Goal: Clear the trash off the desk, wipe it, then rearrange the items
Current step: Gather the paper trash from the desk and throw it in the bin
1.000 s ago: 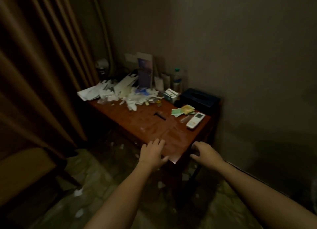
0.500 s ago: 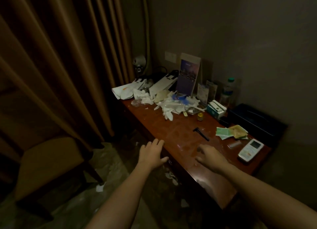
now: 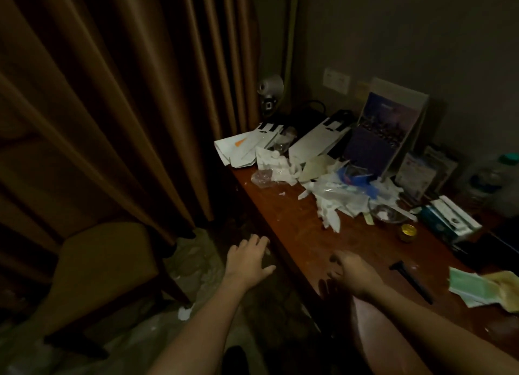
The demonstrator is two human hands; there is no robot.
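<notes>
Brown curtains [image 3: 112, 93] fill the left, with a yellowish chair [image 3: 104, 268] below them on the littered floor [image 3: 196, 265]. The left hand [image 3: 247, 259] hovers with its fingers spread, just beside the reddish wooden desk [image 3: 295, 234]. The right hand [image 3: 354, 270] hangs over it, fingers loosely bent and empty. Crumpled paper trash [image 3: 334, 197] is heaped at the desk's far end, near the grey wall [image 3: 393, 37].

I log a chair [image 3: 106, 265] left of the desk [image 3: 297, 234] with a curtain [image 3: 112, 107] behind the chair; on the desk, a trash pile [image 3: 334, 197] lies before a stand-up card [image 3: 384, 130], and a razor [image 3: 411, 280] lies nearer, to the right.
</notes>
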